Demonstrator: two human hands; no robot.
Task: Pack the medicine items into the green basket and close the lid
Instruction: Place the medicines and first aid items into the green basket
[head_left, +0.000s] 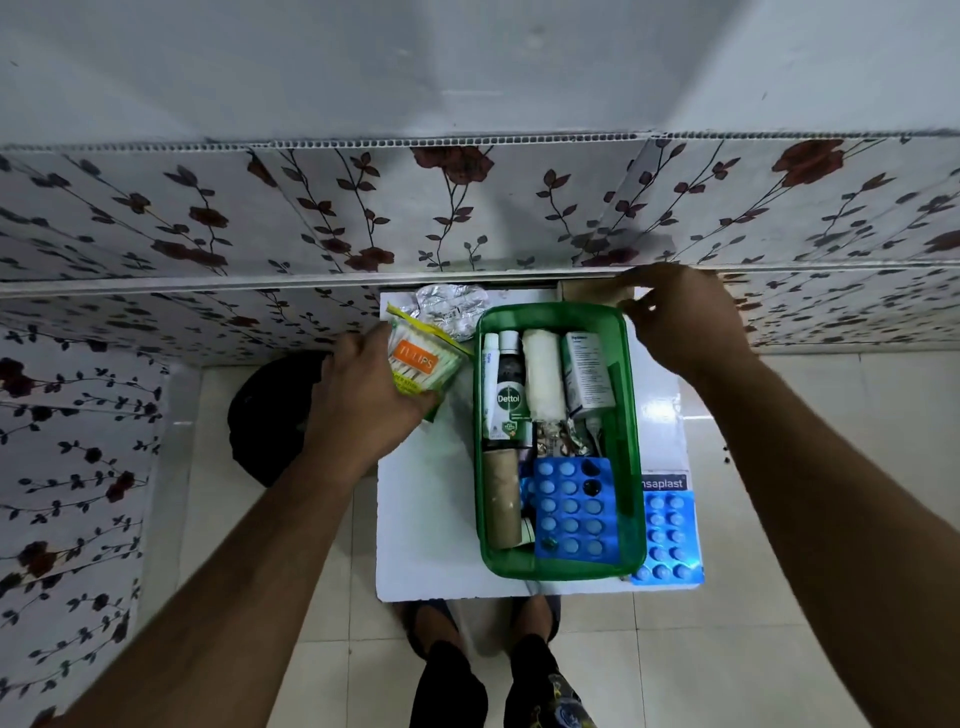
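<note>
A translucent green basket (631, 447) stands on a small white table (426, 519). Inside lie a Dettol bottle (509, 400), a white gauze roll (543, 374), a white medicine box (587, 371), a brown tape roll (503, 499) and a blue pill strip (570, 506). My left hand (363, 395) grips a Tulips cotton-bud packet (423, 361) just left of the basket. My right hand (675, 317) hovers at the basket's far right corner, fingers curled near a brown box (584, 293); whether it holds the box is unclear.
A silver foil pill strip (449, 309) lies at the table's far edge. A second blue pill strip (667, 535) and a Hansaplast box (662, 483) lie right of the basket. A black round object (275, 415) sits on the floor at left. Floral panels stand behind.
</note>
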